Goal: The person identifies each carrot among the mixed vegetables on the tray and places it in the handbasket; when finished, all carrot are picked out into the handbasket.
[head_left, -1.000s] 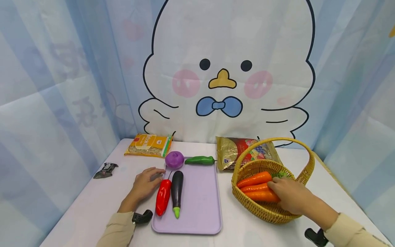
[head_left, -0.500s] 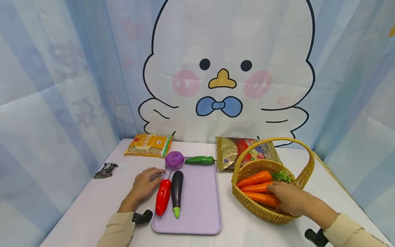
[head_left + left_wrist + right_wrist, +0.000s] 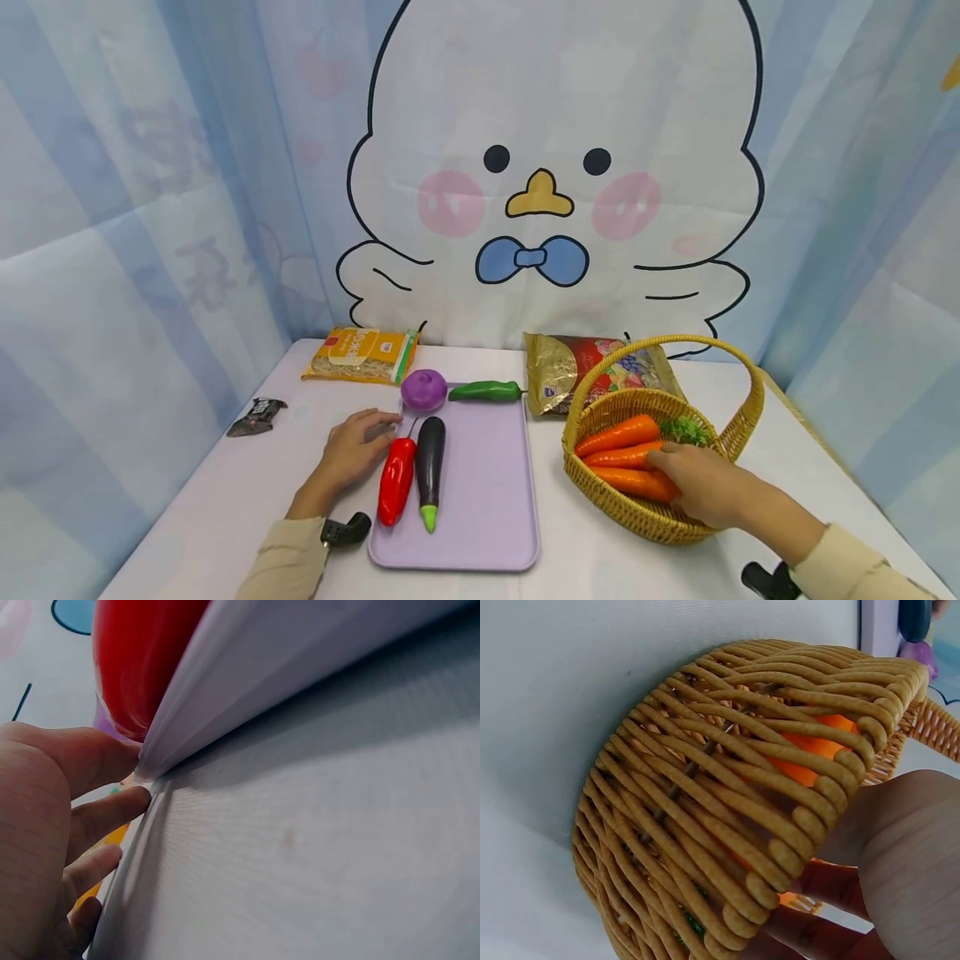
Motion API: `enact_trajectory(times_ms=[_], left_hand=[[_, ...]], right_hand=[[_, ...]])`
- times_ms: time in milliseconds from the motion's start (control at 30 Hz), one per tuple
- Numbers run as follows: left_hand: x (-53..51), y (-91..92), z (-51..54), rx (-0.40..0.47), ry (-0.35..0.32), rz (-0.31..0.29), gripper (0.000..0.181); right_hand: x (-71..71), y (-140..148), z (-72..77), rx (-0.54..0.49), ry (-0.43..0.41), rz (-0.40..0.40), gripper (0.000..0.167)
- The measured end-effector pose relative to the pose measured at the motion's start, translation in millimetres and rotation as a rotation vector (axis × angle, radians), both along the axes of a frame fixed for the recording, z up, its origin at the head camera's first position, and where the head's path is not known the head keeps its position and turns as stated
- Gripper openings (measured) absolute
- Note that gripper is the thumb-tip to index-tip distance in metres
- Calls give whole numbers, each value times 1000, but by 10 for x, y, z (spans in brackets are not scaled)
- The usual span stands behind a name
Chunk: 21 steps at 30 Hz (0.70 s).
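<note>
My right hand [image 3: 705, 483] reaches over the near rim of a wicker basket [image 3: 611, 500] and grips the nearest carrot [image 3: 636, 482]; its fingertips are hidden inside. Two more carrots lie beyond it, including the far carrot [image 3: 618, 436], with green tops to the right. In the right wrist view, fingers [image 3: 832, 885] curl down behind the woven wall. At the lilac tray's [image 3: 487, 500] left edge rests my left hand [image 3: 356, 450], fingers loosely spread, the thumb touching the rim in the left wrist view. Beside it on the tray lie a red pepper [image 3: 396, 482] and an eggplant [image 3: 431, 467].
A purple onion [image 3: 423, 390] and a green chili [image 3: 486, 391] sit along the tray's far edge. Behind are a yellow food packet [image 3: 360, 354] and a gold-red bag [image 3: 558, 375]. A small black packet [image 3: 257, 417] lies far left. The basket's tall handle [image 3: 671, 339] arches above it.
My right hand has shifted slightly toward me in the basket, with the nearest carrot, baring more of the green tops. The left hand stays in place.
</note>
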<state>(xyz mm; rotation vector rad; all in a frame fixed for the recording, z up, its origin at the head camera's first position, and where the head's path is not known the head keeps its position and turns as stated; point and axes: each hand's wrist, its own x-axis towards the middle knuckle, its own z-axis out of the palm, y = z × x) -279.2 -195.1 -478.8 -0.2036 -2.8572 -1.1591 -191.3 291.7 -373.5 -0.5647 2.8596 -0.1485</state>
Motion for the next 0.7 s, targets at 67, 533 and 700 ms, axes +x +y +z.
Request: enact_trajectory(times_ms=[67, 533, 700], left_hand=[[1, -1, -6, 1, 6, -5, 31], [63, -112, 61, 49, -20, -22, 32], [96, -125, 134, 106, 15, -43, 29]], right_hand=[[13, 1, -1, -6, 6, -1, 40], [46, -49, -6, -31, 57, 33, 31], [78, -61, 54, -24, 94, 49, 31]])
